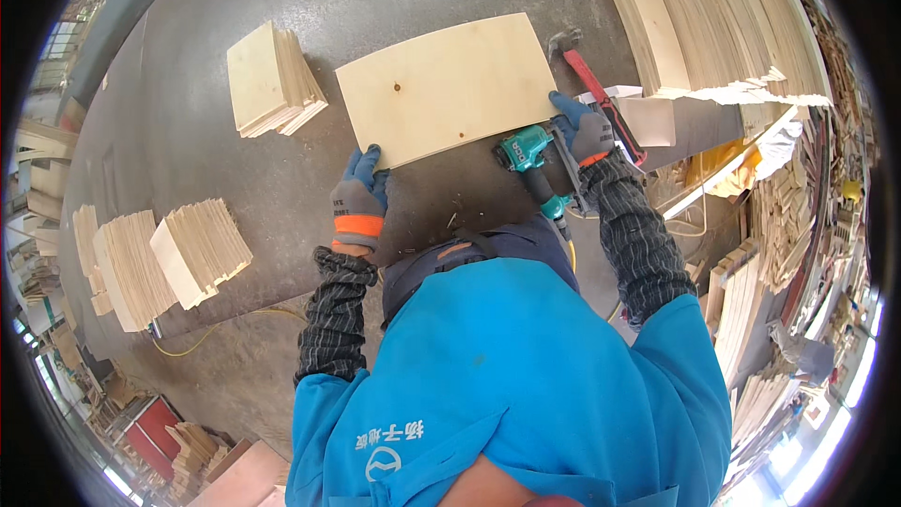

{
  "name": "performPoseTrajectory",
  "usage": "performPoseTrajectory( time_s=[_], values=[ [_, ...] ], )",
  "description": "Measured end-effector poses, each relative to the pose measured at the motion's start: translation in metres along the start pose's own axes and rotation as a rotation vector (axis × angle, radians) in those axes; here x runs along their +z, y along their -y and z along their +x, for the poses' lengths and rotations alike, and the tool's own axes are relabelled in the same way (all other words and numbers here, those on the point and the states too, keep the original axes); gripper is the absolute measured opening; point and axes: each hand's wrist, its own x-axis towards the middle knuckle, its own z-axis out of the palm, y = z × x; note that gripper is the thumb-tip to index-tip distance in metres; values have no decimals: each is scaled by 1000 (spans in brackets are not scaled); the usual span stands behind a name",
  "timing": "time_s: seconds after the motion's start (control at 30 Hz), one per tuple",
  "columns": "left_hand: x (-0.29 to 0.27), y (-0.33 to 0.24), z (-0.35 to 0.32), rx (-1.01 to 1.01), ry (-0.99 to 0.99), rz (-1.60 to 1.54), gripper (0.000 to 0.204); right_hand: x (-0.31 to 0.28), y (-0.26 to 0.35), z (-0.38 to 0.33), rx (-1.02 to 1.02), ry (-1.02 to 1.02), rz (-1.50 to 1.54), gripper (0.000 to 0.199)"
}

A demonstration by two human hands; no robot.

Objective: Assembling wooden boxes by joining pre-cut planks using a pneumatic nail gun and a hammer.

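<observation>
A pale rectangular plywood panel (449,84) with small knots lies in front of me, over the dark tabletop. My left hand (360,190), in a blue and grey glove with an orange cuff, grips its near left corner. At the right end, my right hand (584,128), gloved alike, closes on the near corner with fingers along the edge. A teal nail gun (531,156) sits just below the panel, beside my right hand, its hose trailing toward me. Beyond that hand lies a hammer (601,84) with a red and black handle.
A short stack of boards (265,80) stands left of the panel. More stacks (131,263) line the table's left side. Tall rows of thin boards (709,23) fill the far right. A yellow hose (202,347) hangs by the table's near edge.
</observation>
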Motion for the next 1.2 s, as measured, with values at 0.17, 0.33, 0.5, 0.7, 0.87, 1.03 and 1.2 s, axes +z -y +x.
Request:
performPoseTrajectory(
  time_s=[0.17,0.33,0.5,0.7,0.87,1.03,1.2],
  values=[
    [-1,-1,2,58,-58,57,39,3,-8,-4,-144,18,-202,47],
    [-1,-13,4,24,-72,209,36,13,-17,-6,-84,-77,-28,43],
    [4,-11,3,-16,-5,242,35,14,-17,-5,-99,-123,28,38],
    [-2,-2,8,-32,2,4,39,4,-12,-1,-104,-52,-64,36],
    [-29,-37,16,-146,163,249,48,3,-11,-3,-164,3,-50,47],
    [29,-98,56,393,43,260,47,1,-9,-1,-146,2,-155,49],
    [96,-122,81,556,38,210,35,-8,-3,-2,-158,42,-130,46]
  ],
)
